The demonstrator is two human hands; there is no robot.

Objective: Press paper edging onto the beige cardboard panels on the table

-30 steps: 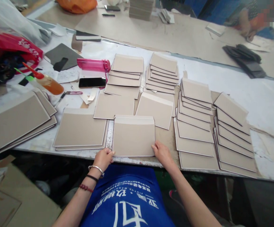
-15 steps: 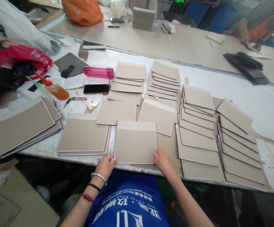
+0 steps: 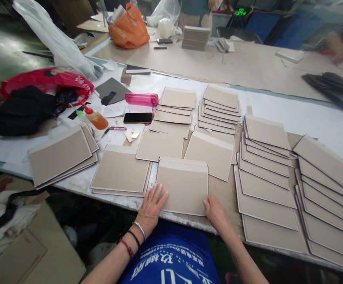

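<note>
A beige cardboard panel (image 3: pixel 183 189) with dark edges and a paler strip along its top lies flat at the table's front edge. My left hand (image 3: pixel 151 207) rests with fingers stretched out at the panel's left edge, fingertips on its surface. At the lower right corner, the fingers of my right hand (image 3: pixel 215 210) are closed on the panel's edge. Another panel (image 3: pixel 209 154) lies tilted just behind it. To the left sits a small pile of similar panels (image 3: pixel 121 169).
Overlapping rows of panels (image 3: pixel 263 173) spread to the right and behind. A black phone (image 3: pixel 138 118), a pink case (image 3: pixel 142 99), an orange glue bottle (image 3: pixel 96 119) and a red bag (image 3: pixel 45 81) lie on the left. A co-worker's hand (image 3: pixel 338 51) is at the far right.
My left hand has shifted from gripping the panel's lower left corner to lying spread on its left edge. My right hand stays at the right corner. The view has swung left.
</note>
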